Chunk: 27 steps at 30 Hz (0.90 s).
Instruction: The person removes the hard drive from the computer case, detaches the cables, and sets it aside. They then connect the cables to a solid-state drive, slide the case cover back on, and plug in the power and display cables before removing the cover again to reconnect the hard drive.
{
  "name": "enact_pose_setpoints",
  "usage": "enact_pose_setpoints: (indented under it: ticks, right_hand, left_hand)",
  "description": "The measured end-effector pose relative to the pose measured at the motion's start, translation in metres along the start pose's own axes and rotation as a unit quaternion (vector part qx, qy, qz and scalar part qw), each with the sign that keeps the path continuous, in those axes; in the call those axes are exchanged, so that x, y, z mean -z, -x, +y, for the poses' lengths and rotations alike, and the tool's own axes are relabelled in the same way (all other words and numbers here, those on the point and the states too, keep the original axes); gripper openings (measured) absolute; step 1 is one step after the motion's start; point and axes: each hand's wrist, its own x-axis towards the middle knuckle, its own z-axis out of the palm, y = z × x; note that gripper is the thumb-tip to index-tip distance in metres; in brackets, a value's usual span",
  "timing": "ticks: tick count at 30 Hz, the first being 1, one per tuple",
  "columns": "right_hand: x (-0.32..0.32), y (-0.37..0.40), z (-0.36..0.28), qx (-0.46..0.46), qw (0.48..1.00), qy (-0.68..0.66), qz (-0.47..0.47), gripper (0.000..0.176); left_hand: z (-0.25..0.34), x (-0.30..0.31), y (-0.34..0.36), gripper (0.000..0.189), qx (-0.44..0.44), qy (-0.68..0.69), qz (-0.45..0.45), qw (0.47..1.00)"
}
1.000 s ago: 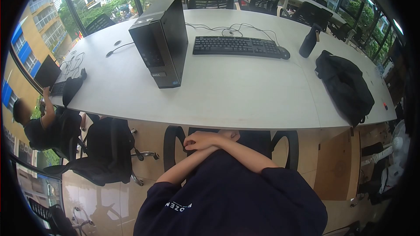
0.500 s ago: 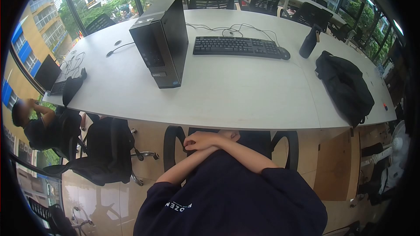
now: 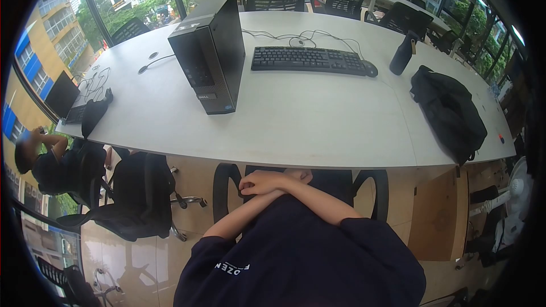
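My forearms cross in my lap below the table edge, the right one lying over the left. My right hand (image 3: 260, 182) is on the left side of the crossing, its fingers bent down and held together, beside the chair's armrest. To the right of the crossing lies my left hand (image 3: 301, 175), partly hidden behind the right forearm, its visible fingers curled in. Neither hand shows anything in it, and both are apart from the things on the table. Nearest on the white table (image 3: 318, 125) stand a black Dell computer tower (image 3: 222, 57) and a black keyboard (image 3: 310, 60).
A mouse (image 3: 370, 69) sits against the keyboard's right end. Farther right are a dark bottle (image 3: 402, 54) and a black bag (image 3: 449, 111). At left are a laptop (image 3: 63, 99), a person (image 3: 48, 162) and an office chair (image 3: 142, 193). A drawer cabinet (image 3: 435, 216) stands under the table.
My hands and the table things have stayed put. The person at left has shifted the head and arm slightly; a person in the far background has moved a little right.
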Motion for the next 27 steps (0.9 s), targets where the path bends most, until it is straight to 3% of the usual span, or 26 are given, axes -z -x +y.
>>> enact_pose_setpoints:
  ticks: [27]
  right_hand:
    - [0.0023, 0.0025, -0.0042, -0.001, 1.000, 0.002, -0.005, 0.041]
  left_hand:
    - [0.0048, 0.0033, 0.0010, 0.027, 0.011, -0.003, -0.008, 1.000]
